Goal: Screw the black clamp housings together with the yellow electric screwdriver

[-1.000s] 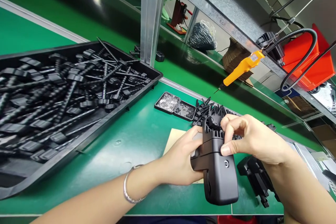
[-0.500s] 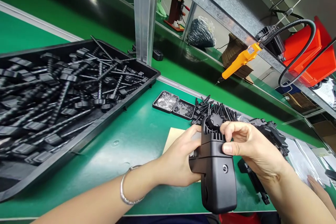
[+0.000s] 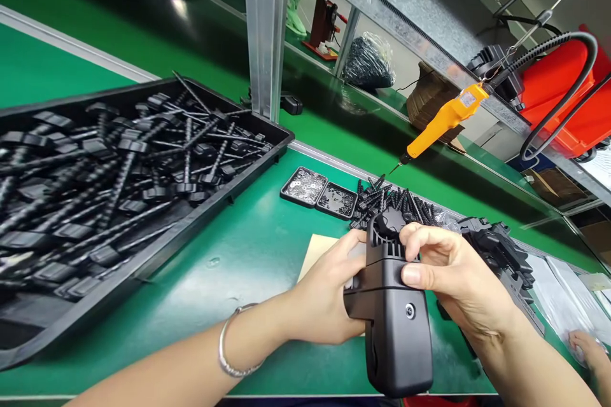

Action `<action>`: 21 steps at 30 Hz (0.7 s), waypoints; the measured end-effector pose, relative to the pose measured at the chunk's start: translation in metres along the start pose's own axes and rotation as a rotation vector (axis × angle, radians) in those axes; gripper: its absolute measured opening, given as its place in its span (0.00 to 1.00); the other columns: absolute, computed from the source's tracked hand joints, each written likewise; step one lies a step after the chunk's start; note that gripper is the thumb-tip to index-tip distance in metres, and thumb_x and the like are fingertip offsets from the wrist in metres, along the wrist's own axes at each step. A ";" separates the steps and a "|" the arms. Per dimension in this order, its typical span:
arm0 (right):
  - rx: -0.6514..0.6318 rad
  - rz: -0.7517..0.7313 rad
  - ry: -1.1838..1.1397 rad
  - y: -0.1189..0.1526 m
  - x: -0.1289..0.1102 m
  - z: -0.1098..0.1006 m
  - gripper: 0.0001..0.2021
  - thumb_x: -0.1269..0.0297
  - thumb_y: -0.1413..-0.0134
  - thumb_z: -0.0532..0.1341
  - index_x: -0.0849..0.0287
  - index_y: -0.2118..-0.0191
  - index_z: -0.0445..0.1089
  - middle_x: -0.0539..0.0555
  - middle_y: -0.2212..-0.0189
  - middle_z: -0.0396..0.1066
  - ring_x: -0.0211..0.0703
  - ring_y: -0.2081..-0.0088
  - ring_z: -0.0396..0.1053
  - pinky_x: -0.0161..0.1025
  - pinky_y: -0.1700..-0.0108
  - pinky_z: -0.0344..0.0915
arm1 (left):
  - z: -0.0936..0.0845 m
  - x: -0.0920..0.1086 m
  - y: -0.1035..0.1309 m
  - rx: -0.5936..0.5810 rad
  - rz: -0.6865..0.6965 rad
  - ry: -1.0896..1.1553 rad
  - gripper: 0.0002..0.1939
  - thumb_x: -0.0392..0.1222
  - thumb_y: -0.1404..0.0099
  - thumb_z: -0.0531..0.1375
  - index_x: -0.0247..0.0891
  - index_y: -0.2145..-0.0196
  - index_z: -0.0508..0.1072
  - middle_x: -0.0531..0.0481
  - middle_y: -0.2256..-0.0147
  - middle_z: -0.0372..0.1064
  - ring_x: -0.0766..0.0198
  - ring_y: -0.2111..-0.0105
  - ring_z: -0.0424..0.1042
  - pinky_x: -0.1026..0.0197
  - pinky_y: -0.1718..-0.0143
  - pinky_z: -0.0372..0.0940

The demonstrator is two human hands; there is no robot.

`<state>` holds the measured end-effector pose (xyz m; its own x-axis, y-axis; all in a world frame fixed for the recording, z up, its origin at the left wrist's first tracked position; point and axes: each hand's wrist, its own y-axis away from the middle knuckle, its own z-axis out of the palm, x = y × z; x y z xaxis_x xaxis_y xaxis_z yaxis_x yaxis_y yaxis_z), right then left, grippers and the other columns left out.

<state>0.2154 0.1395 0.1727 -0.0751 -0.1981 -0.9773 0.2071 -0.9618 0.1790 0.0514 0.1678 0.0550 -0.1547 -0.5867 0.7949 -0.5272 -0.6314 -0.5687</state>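
Observation:
A black plastic housing (image 3: 401, 331) stands upright at the lower middle, with a recessed screw on its face and a ribbed, ring-shaped top. My left hand (image 3: 329, 292) is wrapped round its left side. At the upper right of the housing, my right hand (image 3: 439, 261) is closed, thumb and bent fingers pressed against the edge near the ribs. Whether a small part sits between those fingers is hidden. Behind the housing lies a pile of black spiral-shafted parts (image 3: 410, 203). A pale board (image 3: 317, 251) shows partly beneath my left hand.
A large black tray (image 3: 229, 194) of spiral-shafted parts fills the left. Two small boxes (image 3: 305, 184) hold tiny hardware. An orange electric screwdriver (image 3: 443, 117) hangs above the bench. Black parts (image 3: 501, 254) lie at the right, and another person's hand (image 3: 589, 350) rests near plastic bags.
The view has shifted slightly. Both hands keep nearly the same hold on the housing. The other person's hand at the right edge has moved.

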 end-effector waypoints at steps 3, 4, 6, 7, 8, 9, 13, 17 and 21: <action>0.019 0.045 -0.117 -0.001 0.003 0.006 0.15 0.69 0.65 0.79 0.56 0.74 0.72 0.47 0.70 0.65 0.36 0.70 0.63 0.29 0.70 0.64 | 0.000 0.001 0.001 0.002 -0.007 0.024 0.24 0.29 0.49 0.63 0.42 0.54 0.69 0.47 0.54 0.60 0.55 0.52 0.63 0.54 0.50 0.66; 0.024 0.051 -0.130 0.000 0.004 0.006 0.16 0.69 0.66 0.79 0.56 0.74 0.71 0.46 0.71 0.65 0.36 0.71 0.63 0.29 0.70 0.64 | 0.000 0.001 0.001 0.004 -0.009 0.029 0.25 0.28 0.49 0.63 0.43 0.54 0.68 0.48 0.54 0.59 0.56 0.52 0.63 0.54 0.50 0.66; 0.019 0.058 -0.128 0.003 0.006 0.003 0.19 0.69 0.69 0.80 0.57 0.73 0.70 0.47 0.70 0.65 0.36 0.70 0.63 0.29 0.69 0.64 | 0.000 0.003 0.001 0.005 -0.026 0.028 0.25 0.29 0.49 0.63 0.44 0.54 0.68 0.48 0.53 0.59 0.56 0.51 0.63 0.54 0.50 0.67; 0.006 0.063 -0.117 0.005 0.007 -0.001 0.20 0.67 0.71 0.80 0.56 0.72 0.70 0.47 0.69 0.66 0.37 0.69 0.64 0.30 0.68 0.64 | 0.000 0.003 0.000 0.003 -0.032 0.026 0.24 0.29 0.48 0.63 0.45 0.53 0.69 0.48 0.53 0.59 0.56 0.51 0.63 0.54 0.50 0.67; -0.014 0.070 -0.092 0.005 0.006 -0.006 0.21 0.65 0.73 0.81 0.56 0.71 0.71 0.48 0.68 0.66 0.38 0.68 0.64 0.31 0.68 0.64 | 0.001 0.004 0.000 0.004 -0.034 0.023 0.25 0.29 0.48 0.63 0.45 0.53 0.69 0.48 0.52 0.59 0.55 0.50 0.63 0.54 0.49 0.67; -0.021 0.064 -0.049 0.003 0.005 -0.013 0.24 0.61 0.75 0.81 0.57 0.69 0.72 0.49 0.67 0.67 0.39 0.67 0.64 0.32 0.67 0.65 | 0.001 0.004 0.000 0.007 -0.030 0.023 0.25 0.29 0.48 0.63 0.45 0.53 0.69 0.47 0.52 0.59 0.55 0.50 0.63 0.54 0.49 0.67; 0.430 -0.231 0.235 -0.042 -0.013 -0.044 0.34 0.48 0.80 0.80 0.59 0.62 0.73 0.56 0.65 0.70 0.49 0.62 0.68 0.41 0.61 0.68 | 0.000 0.005 -0.001 0.024 0.010 0.044 0.22 0.30 0.48 0.63 0.44 0.55 0.70 0.48 0.53 0.62 0.55 0.50 0.63 0.54 0.48 0.68; 0.755 -0.468 0.293 -0.138 -0.038 -0.071 0.35 0.57 0.72 0.79 0.56 0.55 0.67 0.58 0.50 0.67 0.54 0.43 0.60 0.47 0.44 0.62 | 0.000 0.002 -0.001 0.045 0.014 0.037 0.20 0.30 0.48 0.63 0.42 0.57 0.70 0.47 0.55 0.62 0.55 0.51 0.64 0.54 0.50 0.68; 0.624 -0.476 0.245 -0.208 -0.049 -0.085 0.17 0.59 0.52 0.72 0.60 0.61 0.69 0.54 0.61 0.72 0.50 0.56 0.70 0.48 0.55 0.70 | 0.001 -0.001 0.001 0.039 0.004 0.015 0.17 0.30 0.50 0.63 0.41 0.61 0.69 0.47 0.56 0.62 0.55 0.53 0.64 0.53 0.51 0.68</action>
<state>0.2590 0.3654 0.1742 0.2120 0.2354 -0.9485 -0.3792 -0.8747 -0.3018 0.0519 0.1669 0.0536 -0.1693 -0.5814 0.7958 -0.4940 -0.6487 -0.5790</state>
